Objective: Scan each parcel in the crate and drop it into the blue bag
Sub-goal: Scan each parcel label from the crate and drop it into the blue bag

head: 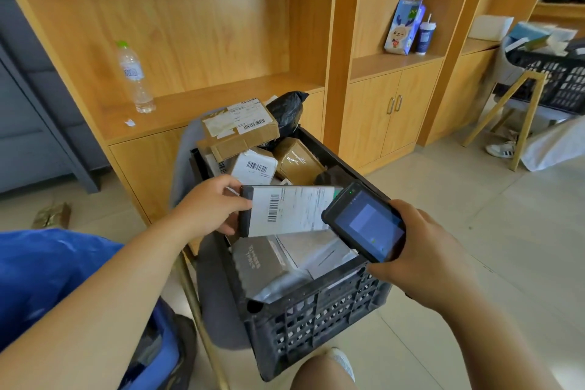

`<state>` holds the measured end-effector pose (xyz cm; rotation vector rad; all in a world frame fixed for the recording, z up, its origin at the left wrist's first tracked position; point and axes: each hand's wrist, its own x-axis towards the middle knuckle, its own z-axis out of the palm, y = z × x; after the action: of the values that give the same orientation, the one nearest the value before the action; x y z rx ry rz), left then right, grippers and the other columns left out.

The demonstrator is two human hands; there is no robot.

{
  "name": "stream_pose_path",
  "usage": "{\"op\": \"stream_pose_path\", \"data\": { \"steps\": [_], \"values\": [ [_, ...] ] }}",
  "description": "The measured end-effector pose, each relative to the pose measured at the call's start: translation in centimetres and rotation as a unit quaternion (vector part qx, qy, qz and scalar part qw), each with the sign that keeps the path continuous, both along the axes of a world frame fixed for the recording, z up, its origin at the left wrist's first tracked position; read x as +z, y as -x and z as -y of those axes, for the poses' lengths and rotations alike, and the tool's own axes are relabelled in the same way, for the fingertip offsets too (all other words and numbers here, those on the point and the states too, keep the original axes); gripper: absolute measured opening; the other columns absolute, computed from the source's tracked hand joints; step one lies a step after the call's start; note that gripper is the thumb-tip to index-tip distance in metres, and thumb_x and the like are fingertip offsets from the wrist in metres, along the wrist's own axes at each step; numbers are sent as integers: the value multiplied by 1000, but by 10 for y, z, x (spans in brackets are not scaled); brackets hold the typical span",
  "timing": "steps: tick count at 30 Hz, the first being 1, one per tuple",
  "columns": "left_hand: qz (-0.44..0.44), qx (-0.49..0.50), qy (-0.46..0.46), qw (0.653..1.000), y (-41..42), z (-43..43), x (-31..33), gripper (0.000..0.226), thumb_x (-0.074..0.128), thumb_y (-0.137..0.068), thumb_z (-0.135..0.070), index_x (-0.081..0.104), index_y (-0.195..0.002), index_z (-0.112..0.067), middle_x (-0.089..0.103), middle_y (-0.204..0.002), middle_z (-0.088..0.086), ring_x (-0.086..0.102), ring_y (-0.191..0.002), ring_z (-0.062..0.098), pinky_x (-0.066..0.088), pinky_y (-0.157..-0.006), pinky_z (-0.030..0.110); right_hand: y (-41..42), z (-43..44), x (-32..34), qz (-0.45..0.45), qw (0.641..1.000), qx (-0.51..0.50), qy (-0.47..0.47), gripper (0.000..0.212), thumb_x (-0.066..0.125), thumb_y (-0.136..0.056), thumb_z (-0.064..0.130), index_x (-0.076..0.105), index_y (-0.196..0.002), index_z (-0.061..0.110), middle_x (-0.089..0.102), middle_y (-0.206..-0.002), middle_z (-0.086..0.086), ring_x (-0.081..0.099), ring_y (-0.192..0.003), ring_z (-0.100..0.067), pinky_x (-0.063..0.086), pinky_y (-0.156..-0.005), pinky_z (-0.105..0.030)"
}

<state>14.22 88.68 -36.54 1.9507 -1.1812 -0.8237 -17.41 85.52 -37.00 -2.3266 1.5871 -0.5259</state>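
Observation:
My left hand (210,206) grips a flat dark parcel (285,210) by its left end, white barcode label facing up, just above the black plastic crate (316,323). My right hand (424,250) holds a black handheld scanner (364,222), its top end over the parcel's right edge and its screen lit. The crate holds several more parcels: brown cardboard boxes (240,127), a white labelled box (253,166), grey mailers (262,266) and a black bag (286,112). The blue bag (47,272) lies at the lower left under my left forearm.
The crate rests on a grey chair with wooden legs. Wooden shelving stands behind, with a water bottle (134,77) on it, and a gift bag (405,25) beside a cup. A second black crate (557,79) sits on a stool at the right. My knee (323,374) is below the crate.

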Motion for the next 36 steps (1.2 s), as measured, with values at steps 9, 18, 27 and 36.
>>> {"op": "stream_pose_path", "data": {
  "steps": [9,18,27,36],
  "values": [
    [-66,161,152,973,-5,-42,-25,20,71,-83,-11,53,-91,-13,64,-93,12,70,-80,25,60,-70,37,-25,-19,11,-22,999,46,8,97,78,-53,48,28,-135,31,49,-108,9,49,-86,-14,50,-70,-35],
    [-80,181,205,959,-2,-61,-37,20,73,-83,-16,54,-89,-17,66,-93,6,71,-79,17,58,-68,30,-38,-29,18,-97,991,91,-1,93,74,-58,51,25,-135,34,51,-107,8,54,-89,-15,53,-73,-34],
    [-90,178,228,953,-3,-78,-35,19,71,-84,-16,54,-93,-20,66,-95,2,69,-87,17,58,-67,27,-45,-33,15,-86,992,92,13,97,75,-56,52,24,-136,32,52,-110,7,55,-92,-16,52,-73,-34],
    [-145,237,257,926,-48,-181,-63,15,70,-84,-12,64,-90,-24,72,-88,-3,72,-78,21,59,-62,30,-107,-50,10,-41,982,179,43,95,78,-53,54,31,-132,30,52,-113,7,52,-89,-16,38,-60,-28]
  ]
}}
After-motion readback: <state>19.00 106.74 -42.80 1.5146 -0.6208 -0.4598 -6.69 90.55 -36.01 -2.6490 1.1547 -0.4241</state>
